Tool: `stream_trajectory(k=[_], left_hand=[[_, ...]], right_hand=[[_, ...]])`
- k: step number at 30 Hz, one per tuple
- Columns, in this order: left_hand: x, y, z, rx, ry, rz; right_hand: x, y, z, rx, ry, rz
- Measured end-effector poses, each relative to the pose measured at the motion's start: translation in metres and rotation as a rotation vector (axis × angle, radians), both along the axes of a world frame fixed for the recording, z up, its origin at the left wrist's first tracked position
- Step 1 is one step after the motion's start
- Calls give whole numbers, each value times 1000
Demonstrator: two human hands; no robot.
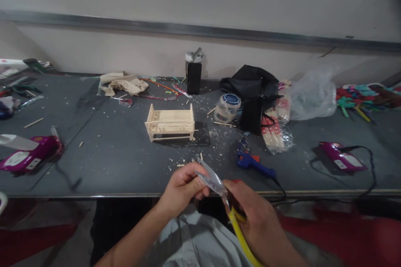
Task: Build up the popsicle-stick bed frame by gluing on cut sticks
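Yellow-handled scissors (214, 184) are gripped in my right hand (258, 212), their blades slightly apart and pointing up and left. My left hand (184, 183) is closed in a pinch right by the blades; what its fingers hold, if anything, is too small or hidden to make out. Short bits of wooden stick (181, 165) lie on the table just beyond my fingers. Farther back stands a small model (171, 123) built of thin wooden sticks, upright on its legs.
A blue glue gun (255, 164) lies right of my hands. Behind it are a clear jar (227, 108), a black box (251, 115) and bagged sticks (275, 133). A phone (193, 78) leans upright at the back. Purple devices (341, 158) sit at both sides; crumpled cloth (124, 84) lies back left.
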State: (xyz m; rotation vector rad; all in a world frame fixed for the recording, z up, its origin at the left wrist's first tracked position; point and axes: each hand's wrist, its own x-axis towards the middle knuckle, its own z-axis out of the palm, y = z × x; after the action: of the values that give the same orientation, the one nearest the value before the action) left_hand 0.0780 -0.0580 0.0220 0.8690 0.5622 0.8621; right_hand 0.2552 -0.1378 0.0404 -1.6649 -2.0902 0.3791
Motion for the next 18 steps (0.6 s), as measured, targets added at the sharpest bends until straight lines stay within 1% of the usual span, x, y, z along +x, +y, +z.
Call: stream_trajectory(k=[8,13,18], left_hand=[[-1,-3,-4,-64,81,-10],[-1,-2,-1,-45,111,-22],[0,-1,1,15,81,-23]], right_hand=[[3,-1,1,55,-46,36],[6,-3,-3,89,-24,46],[4,-4,-5,71,-28,23]])
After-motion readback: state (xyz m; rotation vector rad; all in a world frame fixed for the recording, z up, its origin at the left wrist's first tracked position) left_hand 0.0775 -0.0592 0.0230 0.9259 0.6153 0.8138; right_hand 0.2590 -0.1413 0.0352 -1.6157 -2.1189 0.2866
